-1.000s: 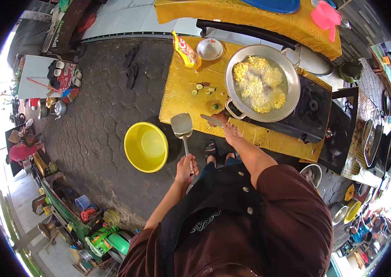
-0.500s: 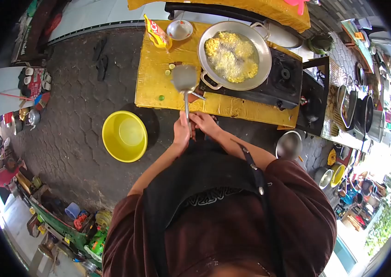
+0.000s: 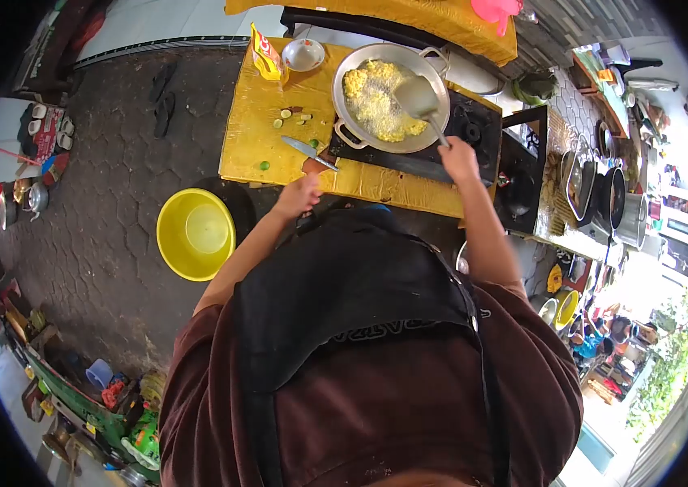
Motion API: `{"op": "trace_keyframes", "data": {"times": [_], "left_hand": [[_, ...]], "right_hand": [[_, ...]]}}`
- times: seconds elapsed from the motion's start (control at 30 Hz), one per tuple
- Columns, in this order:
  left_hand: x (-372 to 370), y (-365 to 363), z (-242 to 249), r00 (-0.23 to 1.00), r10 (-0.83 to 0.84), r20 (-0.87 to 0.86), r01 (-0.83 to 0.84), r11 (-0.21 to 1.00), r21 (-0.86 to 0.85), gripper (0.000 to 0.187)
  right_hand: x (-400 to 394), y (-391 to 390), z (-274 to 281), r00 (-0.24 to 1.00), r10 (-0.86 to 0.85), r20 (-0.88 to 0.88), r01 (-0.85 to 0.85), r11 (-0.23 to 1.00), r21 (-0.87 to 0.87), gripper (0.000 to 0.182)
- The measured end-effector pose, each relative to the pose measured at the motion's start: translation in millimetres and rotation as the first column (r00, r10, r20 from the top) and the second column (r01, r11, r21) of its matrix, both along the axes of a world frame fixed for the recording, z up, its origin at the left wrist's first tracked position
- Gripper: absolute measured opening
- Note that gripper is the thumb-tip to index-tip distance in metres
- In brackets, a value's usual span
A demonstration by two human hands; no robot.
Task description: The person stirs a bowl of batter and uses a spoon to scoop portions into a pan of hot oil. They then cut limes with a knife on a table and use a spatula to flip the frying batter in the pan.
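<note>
My right hand (image 3: 461,161) is closed around the handle of a metal spatula (image 3: 417,96), whose broad blade is over the right side of the wok (image 3: 342,120). Yellow, battered-looking food (image 3: 378,91) fries in bubbling oil in the wok. My left hand (image 3: 302,195), fingers curled in, hovers by the table's front edge; I see nothing in it. Just beyond it a knife (image 3: 310,152) lies on the yellow-covered table (image 3: 251,134). Cut pieces of green citrus (image 3: 277,123) and a small green fruit (image 3: 264,165) lie nearby.
The wok sits on a black gas stove (image 3: 474,130). At the table's back left stand a yellow pouch (image 3: 269,58) and a small bowl (image 3: 303,55). A yellow basin (image 3: 196,235) is on the paved floor to my left. Pans (image 3: 616,197) line the right side.
My hands, together at the table edge before, have separated. The right has carried the spatula right and over the wok; the left has moved slightly left. The knife now shows on the table.
</note>
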State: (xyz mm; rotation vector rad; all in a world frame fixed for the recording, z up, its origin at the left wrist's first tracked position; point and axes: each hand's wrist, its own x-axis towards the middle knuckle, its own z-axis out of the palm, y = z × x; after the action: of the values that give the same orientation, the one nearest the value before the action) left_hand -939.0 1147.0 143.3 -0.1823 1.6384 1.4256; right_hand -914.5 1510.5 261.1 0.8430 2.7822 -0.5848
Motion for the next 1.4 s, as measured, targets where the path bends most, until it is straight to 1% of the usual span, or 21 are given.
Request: {"op": "trace_keyframes", "data": {"times": [0.07,0.1,0.13,0.17,0.2,0.23,0.27,0.33,0.37,0.47,0.53,0.6,0.67,0.7,0.77,0.87,0.97,1.1,1.2,1.27,1.4], "left_hand": [[8.7,-48.9,-36.0,0.982,0.12,0.148,-0.096,0.983,-0.156,0.053],[20.9,-70.6,-31.5,0.948,0.274,0.16,-0.229,0.94,-0.254,0.048],[34.4,-124.1,-115.4,0.922,0.304,0.239,-0.269,0.949,-0.167,0.045],[45.4,-135.2,-64.1,0.892,0.424,0.158,-0.32,0.837,-0.445,0.047],[79.5,-204.7,-159.8,0.787,0.574,0.225,-0.503,0.809,-0.303,0.051],[95.7,-203.7,-109.8,0.713,0.697,0.07,-0.571,0.636,-0.518,0.051],[115.1,-225.4,-104.9,0.616,0.78,0.111,-0.618,0.566,-0.546,0.05],[148.0,-240.3,-89.0,0.524,0.852,0.02,-0.672,0.428,-0.604,0.05],[161.7,-236.3,-82.1,0.504,0.864,0.012,-0.68,0.405,-0.611,0.05],[196.4,-208.5,-66.9,0.358,0.933,0.019,-0.787,0.313,-0.531,0.053],[210.4,-164.6,-56.5,0.226,0.969,0.1,-0.818,0.245,-0.521,0.053],[219.2,-119.4,-50.8,0.2,0.976,0.088,-0.821,0.216,-0.528,0.052],[216.7,-73.2,-35.4,0.352,0.932,0.085,-0.794,0.345,-0.501,0.048],[214.1,-54.4,-25.9,0.332,0.94,0.081,-0.798,0.326,-0.507,0.048],[211.5,-26.1,-12.1,0.655,0.755,0.032,-0.627,0.567,-0.534,0.046],[223.5,-13.4,-32.8,0.605,0.796,0.028,-0.679,0.534,-0.504,0.046],[228.6,-3.8,-32.2,0.541,0.841,-0.004,-0.743,0.476,-0.47,0.045],[239.0,4.1,-34.7,0.513,0.859,0.003,-0.766,0.459,-0.451,0.044],[242.6,14.7,-27.2,0.522,0.853,0.009,-0.74,0.458,-0.492,0.043],[240.0,23.7,-15.2,0.567,0.824,0.01,-0.681,0.475,-0.557,0.042],[245.1,22.8,-22.3,0.536,0.844,0.036,-0.688,0.461,-0.56,0.043]], "right_hand": [[-9.8,24.4,15.2,0.988,-0.004,0.152,-0.025,0.982,0.188,0.029],[-19.6,31.1,27.2,0.96,-0.015,0.281,-0.05,0.973,0.225,0.029],[-28.6,42.4,24.5,0.96,-0.003,0.282,-0.064,0.971,0.229,0.029],[-39.3,55.8,18.3,0.937,0.008,0.349,-0.106,0.958,0.265,0.029],[-49.5,65.1,15.8,0.91,0.018,0.414,-0.154,0.942,0.297,0.029],[-61.2,66.3,20.8,0.88,0.025,0.474,-0.188,0.936,0.299,0.03],[-70.2,74.7,16.0,0.878,0.05,0.477,-0.216,0.929,0.299,0.03],[-96.7,89.6,-3.8,0.849,0.03,0.528,-0.233,0.917,0.324,0.032],[-107.0,97.8,-13.7,0.841,0.052,0.538,-0.254,0.916,0.309,0.032],[-128.4,109.4,-28.4,0.794,0.133,0.593,-0.345,0.902,0.259,0.032],[-144.7,121.2,-46.8,0.805,0.162,0.571,-0.355,0.903,0.243,0.032],[-152.0,134.5,-66.5,0.809,0.186,0.558,-0.363,0.904,0.225,0.033],[-162.9,143.6,-79.4,0.793,0.21,0.572,-0.395,0.892,0.22,0.033],[-166.6,145.1,-82.7,0.785,0.229,0.575,-0.414,0.885,0.213,0.033],[-169.6,146.2,-85.8,0.738,0.241,0.63,-0.474,0.85,0.231,0.03],[-171.7,154.9,-109.6,0.75,0.239,0.617,-0.438,0.878,0.193,0.029],[-163.8,156.1,-108.6,0.757,0.296,0.582,-0.434,0.894,0.11,0.028],[-154.9,170.8,-138.9,0.769,0.373,0.519,-0.467,0.883,0.057,0.03],[-148.4,169.7,-149.2,0.801,0.35,0.486,-0.398,0.918,-0.007,0.033],[-143.9,159.7,-148.0,0.852,0.303,0.427,-0.325,0.945,-0.024,0.033],[-148.3,152.4,-141.0,0.861,0.265,0.435,-0.285,0.958,-0.02,0.033]]}}
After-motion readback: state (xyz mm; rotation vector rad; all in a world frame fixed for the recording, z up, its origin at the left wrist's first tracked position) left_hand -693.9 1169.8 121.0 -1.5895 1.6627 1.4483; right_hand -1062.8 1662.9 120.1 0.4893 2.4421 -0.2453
